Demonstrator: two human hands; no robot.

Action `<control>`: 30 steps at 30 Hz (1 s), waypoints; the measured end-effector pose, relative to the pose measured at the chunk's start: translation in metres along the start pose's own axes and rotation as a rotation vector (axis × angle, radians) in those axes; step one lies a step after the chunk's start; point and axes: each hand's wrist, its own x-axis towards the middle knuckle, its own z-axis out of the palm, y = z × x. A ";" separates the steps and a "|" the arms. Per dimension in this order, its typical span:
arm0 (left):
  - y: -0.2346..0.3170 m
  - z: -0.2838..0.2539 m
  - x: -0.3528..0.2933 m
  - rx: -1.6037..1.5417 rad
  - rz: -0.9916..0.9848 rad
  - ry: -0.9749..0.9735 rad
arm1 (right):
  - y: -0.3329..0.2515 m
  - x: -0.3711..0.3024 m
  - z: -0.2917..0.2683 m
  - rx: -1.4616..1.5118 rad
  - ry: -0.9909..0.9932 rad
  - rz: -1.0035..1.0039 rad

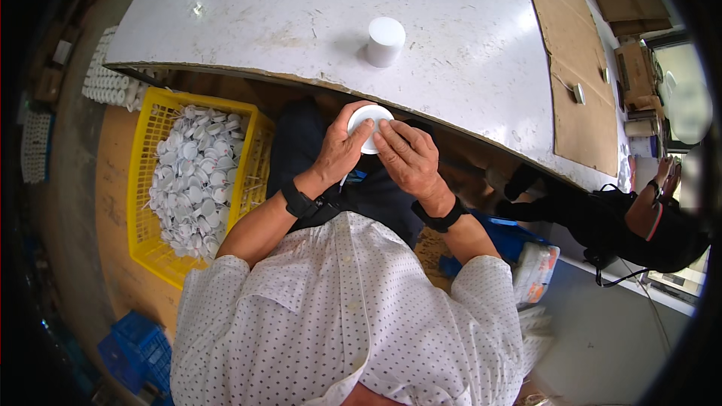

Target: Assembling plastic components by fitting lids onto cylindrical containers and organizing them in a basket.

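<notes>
Just off the table's near edge, both hands hold a white round disc with a raised rim, its flat face turned up. My left hand grips its left side, the thumb lying across the face. From the right, my right hand presses its fingertips onto the face. A thin pale strand, perhaps a wire, hangs below the disc near my left wrist. The disc's underside is hidden. Beyond my hands, a white cylinder stands upright on the white table.
A yellow crate at my left holds many small white discs. Stacked white pieces lie behind it. Blue crates sit lower left. Cardboard covers the table's right end, near a person in black.
</notes>
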 end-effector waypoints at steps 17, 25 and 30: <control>0.006 0.008 0.002 0.211 0.114 0.062 | 0.001 -0.006 -0.002 0.021 0.016 0.012; -0.019 -0.074 -0.008 -0.073 -0.155 0.250 | 0.061 0.008 -0.028 -0.004 -0.140 0.282; -0.067 -0.195 -0.037 -0.100 -0.158 0.576 | 0.222 -0.031 -0.071 -0.386 -0.194 0.756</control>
